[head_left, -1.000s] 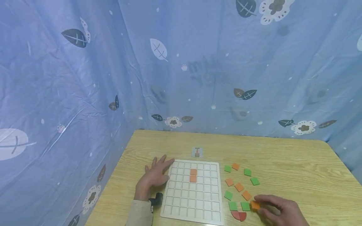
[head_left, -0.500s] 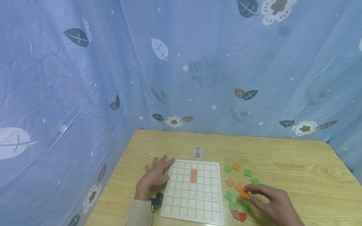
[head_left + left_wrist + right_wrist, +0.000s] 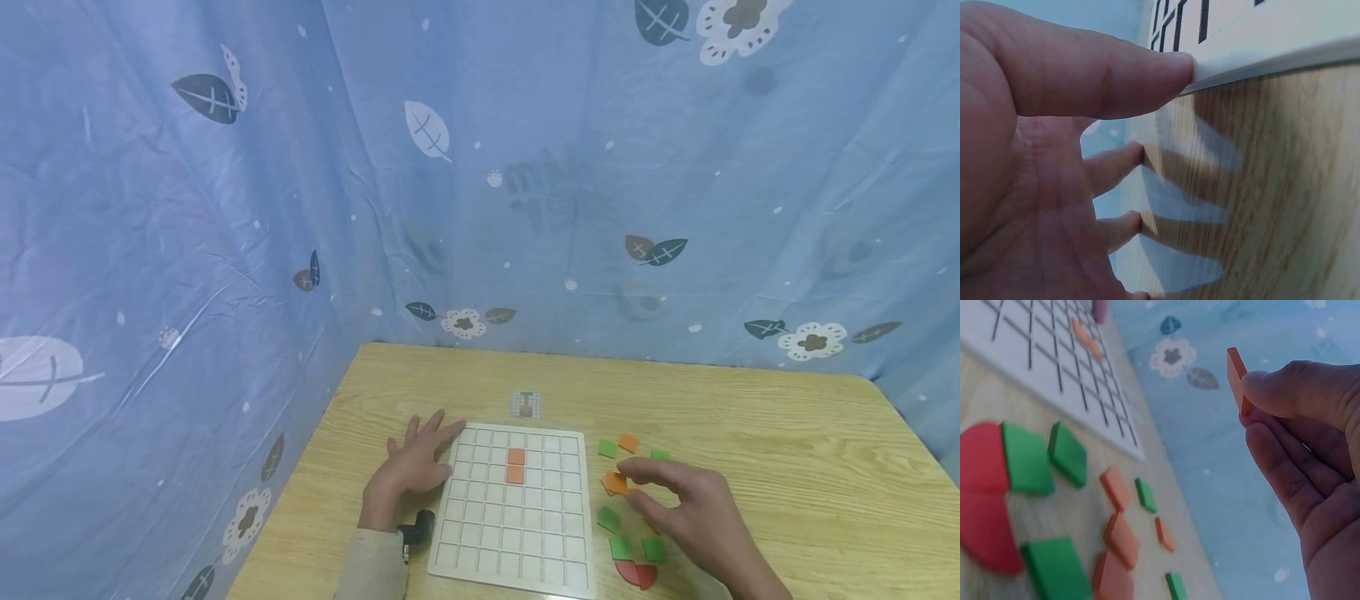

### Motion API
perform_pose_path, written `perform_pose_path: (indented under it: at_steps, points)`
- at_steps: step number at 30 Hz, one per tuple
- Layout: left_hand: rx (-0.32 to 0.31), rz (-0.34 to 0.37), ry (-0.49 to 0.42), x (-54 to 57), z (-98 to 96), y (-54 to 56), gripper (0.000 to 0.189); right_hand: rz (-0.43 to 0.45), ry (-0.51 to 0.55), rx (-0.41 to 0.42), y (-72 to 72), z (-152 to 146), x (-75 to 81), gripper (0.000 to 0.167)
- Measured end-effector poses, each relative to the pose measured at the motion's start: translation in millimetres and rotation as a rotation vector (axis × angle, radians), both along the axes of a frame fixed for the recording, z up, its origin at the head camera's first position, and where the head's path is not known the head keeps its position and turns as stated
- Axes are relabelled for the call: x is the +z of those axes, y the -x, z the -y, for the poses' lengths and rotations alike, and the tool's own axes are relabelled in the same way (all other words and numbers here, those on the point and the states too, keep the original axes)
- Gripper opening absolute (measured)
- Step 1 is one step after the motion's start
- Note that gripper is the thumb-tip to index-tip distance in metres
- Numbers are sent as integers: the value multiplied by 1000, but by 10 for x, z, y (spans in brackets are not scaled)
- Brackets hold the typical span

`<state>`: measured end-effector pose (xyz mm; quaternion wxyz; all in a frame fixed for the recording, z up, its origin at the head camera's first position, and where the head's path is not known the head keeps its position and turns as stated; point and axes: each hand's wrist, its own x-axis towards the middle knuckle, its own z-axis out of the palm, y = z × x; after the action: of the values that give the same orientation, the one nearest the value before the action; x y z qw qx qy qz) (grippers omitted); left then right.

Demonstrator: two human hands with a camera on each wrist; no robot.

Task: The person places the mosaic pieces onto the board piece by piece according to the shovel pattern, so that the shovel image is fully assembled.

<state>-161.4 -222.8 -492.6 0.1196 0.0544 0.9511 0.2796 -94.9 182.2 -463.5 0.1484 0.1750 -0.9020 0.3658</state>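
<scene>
My right hand [image 3: 686, 504] pinches an orange square tile [image 3: 1236, 380] between thumb and fingers, held up over the loose tiles right of the board. In the head view it overlaps another orange tile lying below it. A white grid board [image 3: 480, 533] lies on the table, with two orange tiles [image 3: 515, 465] set one above the other in its upper middle squares. My left hand [image 3: 412, 467] rests at the board's left edge with fingers spread; its thumb [image 3: 1147, 78] touches the side of the board in the left wrist view.
Several green tiles [image 3: 1029, 457] and orange tiles [image 3: 1122, 540] lie scattered right of the board, with red quarter-round pieces [image 3: 984, 500] at the near side. A small printed grid card [image 3: 526, 405] lies beyond the board. Blue patterned curtain [image 3: 525, 208] hangs behind the table.
My right hand has lifted the orange tile from the near right of the loose pieces and carried it leftward and away from me. The left hand stays at the board's edge.
</scene>
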Motion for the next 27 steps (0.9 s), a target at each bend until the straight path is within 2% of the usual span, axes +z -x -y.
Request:
perform_pose_path:
  at_steps: [6,13,23,27]
  points:
    - [0,0,-8,1,-12,2,83,-44,13,28,101,132,20,36]
    - [8,2,-11,13,-14,6,83,-42,66,82,177,274,31,34]
    - [-6,-3,7,4,-1,8,82,29,118,129,267,511,18,33]
    - [-6,-5,2,8,1,1,82,31,130,164,328,592,-19,33]
